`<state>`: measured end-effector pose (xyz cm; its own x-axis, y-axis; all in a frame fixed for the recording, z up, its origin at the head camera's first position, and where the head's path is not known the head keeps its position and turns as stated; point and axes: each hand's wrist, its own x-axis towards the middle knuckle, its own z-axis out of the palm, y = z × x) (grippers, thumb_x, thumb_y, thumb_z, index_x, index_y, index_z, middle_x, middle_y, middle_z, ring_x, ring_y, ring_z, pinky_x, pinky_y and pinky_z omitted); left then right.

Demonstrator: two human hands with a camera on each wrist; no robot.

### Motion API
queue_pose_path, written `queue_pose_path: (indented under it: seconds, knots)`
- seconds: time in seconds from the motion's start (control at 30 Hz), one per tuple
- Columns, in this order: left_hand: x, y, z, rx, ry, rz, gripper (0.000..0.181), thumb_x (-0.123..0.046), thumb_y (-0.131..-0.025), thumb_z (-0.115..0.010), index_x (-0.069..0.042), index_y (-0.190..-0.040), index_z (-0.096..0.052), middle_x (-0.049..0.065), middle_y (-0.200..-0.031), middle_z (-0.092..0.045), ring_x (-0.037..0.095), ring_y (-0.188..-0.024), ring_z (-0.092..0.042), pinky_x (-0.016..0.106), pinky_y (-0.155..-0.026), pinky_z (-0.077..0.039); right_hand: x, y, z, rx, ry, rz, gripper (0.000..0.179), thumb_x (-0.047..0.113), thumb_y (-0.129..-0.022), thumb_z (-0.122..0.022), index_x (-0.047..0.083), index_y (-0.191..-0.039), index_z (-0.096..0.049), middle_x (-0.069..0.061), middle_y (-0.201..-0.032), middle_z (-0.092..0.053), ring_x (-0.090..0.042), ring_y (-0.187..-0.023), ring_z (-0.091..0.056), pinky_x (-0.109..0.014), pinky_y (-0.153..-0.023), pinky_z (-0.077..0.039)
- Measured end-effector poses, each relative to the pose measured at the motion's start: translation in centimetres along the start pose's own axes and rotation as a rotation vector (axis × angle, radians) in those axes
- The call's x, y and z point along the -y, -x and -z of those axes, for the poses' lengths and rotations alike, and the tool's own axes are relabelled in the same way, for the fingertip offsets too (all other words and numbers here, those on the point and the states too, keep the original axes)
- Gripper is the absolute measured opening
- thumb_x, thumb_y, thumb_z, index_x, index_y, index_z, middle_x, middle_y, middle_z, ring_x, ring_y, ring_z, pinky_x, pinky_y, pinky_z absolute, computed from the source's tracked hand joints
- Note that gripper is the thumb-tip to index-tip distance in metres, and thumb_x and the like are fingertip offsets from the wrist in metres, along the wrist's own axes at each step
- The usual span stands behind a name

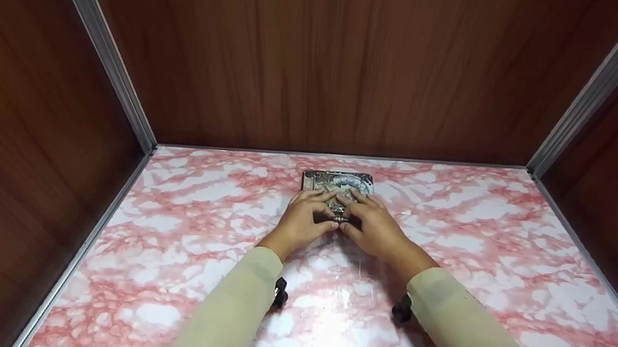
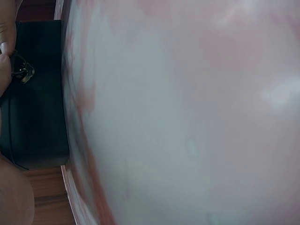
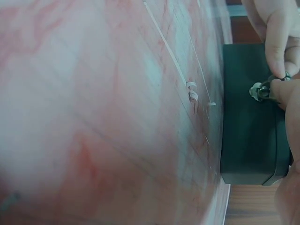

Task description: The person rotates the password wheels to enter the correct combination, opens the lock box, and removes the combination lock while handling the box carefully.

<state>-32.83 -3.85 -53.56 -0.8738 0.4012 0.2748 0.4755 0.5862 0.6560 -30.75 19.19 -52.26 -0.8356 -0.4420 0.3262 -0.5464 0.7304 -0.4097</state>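
A small box (image 1: pixel 340 177) with a patterned lid stands near the back of the table. Its plain dark green front (image 3: pixel 248 140) faces me and carries a metal clasp (image 3: pixel 258 92). My left hand (image 1: pixel 304 218) bends over the left part of the lid, its thumb low at the front by the clasp. From the other side my right hand (image 1: pixel 375 225) does the same, and the two thumbs nearly meet. Fingers of both hands pinch at the clasp, seen also at the edge of the left wrist view. The fingertips partly hide the clasp's upper end.
Red-and-white marbled tabletop (image 1: pixel 172 296) spreads around the box. Behind it rises a brown wood-grain panel (image 1: pixel 319 67), with similar panels on both sides. Grey metal strips (image 1: pixel 112 41) run along the corners. Thin white marks (image 3: pixel 164 42) show on the table.
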Motion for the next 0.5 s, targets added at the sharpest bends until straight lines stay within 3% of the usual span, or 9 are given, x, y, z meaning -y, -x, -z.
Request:
queue_pose_path:
  seconds: [0.5]
  knots:
    - [-0.2, 0.07, 0.15, -0.005, 0.007, -0.011, 0.016, -0.03, -0.099, -0.088, -0.016, -0.108, -0.088, -0.008, -0.171, -0.059, 0.025, -0.166, -0.047, 0.05, -0.143, -0.029, 0.01, 0.04, -0.06, -0.005, 0.0, 0.002, 0.013, 0.023, -0.103, -0.083, 0.014, -0.111, -0.077, -0.002, -0.172, -0.059, -0.04, -0.168, -0.045, -0.068, -0.143, -0.025]
